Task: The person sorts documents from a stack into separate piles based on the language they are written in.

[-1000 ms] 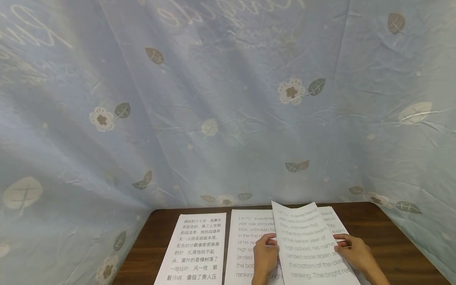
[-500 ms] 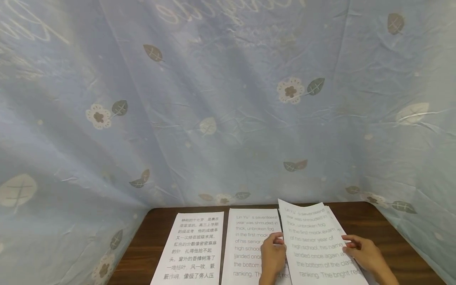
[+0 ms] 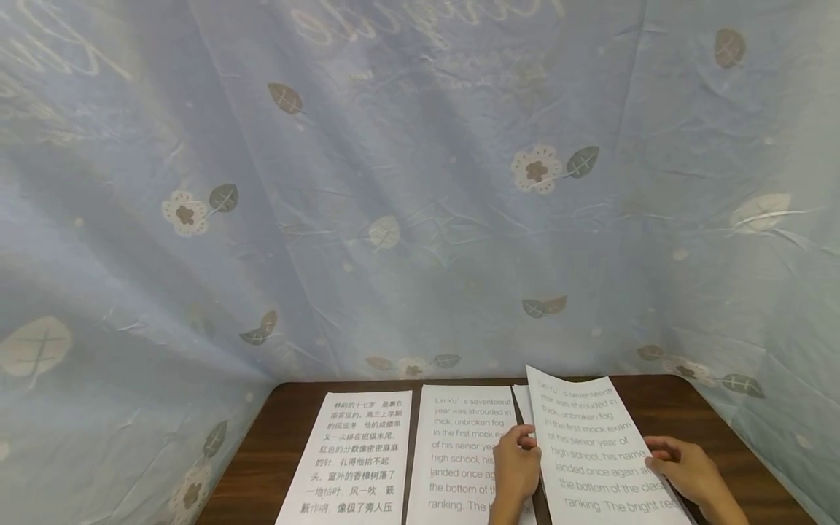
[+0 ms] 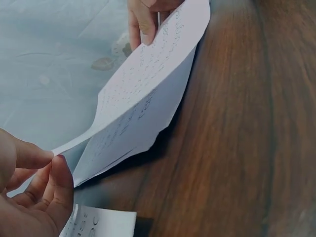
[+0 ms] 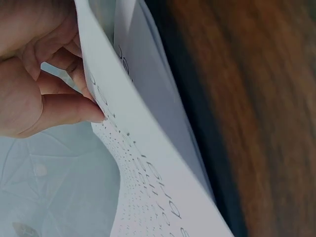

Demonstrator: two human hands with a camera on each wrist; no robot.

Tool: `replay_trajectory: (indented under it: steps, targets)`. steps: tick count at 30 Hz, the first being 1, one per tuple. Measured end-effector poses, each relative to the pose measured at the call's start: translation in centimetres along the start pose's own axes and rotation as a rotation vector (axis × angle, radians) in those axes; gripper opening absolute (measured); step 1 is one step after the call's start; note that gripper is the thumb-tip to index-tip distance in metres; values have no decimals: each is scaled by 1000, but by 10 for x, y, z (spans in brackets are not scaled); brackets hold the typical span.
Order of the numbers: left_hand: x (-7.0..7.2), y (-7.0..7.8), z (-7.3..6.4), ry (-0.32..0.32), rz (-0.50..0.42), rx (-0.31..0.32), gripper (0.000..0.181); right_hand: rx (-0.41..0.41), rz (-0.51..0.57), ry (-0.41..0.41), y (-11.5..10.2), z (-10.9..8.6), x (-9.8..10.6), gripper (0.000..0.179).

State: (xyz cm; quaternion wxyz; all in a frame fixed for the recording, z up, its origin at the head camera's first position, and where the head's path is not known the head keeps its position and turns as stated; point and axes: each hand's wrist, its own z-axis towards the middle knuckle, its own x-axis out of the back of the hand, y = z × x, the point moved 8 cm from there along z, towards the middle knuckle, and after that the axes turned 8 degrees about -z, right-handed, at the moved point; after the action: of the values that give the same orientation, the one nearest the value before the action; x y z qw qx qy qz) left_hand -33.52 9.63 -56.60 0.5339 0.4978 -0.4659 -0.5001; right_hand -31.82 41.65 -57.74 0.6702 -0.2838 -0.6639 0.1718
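A printed sheet of paper point(image 3: 590, 452) with English text is raised above other pages at the right of the table. My left hand point(image 3: 516, 467) pinches its left edge between thumb and fingers. At the opposite edge, my right hand point(image 3: 685, 470) pinches the sheet with the thumb on the printed face. The left wrist view shows the sheet point(image 4: 143, 74) bowed between both hands, with more printed paper point(image 4: 128, 133) below it. In the right wrist view, a gap separates the held sheet point(image 5: 143, 138) from the pages point(image 5: 153, 89) underneath.
Left of the held sheet lies an English-text page point(image 3: 459, 437), partly behind my left hand. Farther left is a page with Chinese text point(image 3: 357, 452). All lie on a dark wooden table point(image 3: 262, 445), with a patterned blue cloth point(image 3: 420, 292) hanging behind it.
Both hands have moved right with the raised sheet. More of the middle page shows, and a corner of paper now peeks out left of the sheet.
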Motion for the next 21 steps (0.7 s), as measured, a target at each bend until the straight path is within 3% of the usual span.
replay_trajectory:
  steps: [14, 21]
  targets:
    - [0, -2, 2, 5, 117, -54, 33, 54, -117, 47, -13, -1, 6, 46]
    - [5, -2, 5, -32, 119, -21, 34, 41, -183, 73, -24, -6, 11, 43]
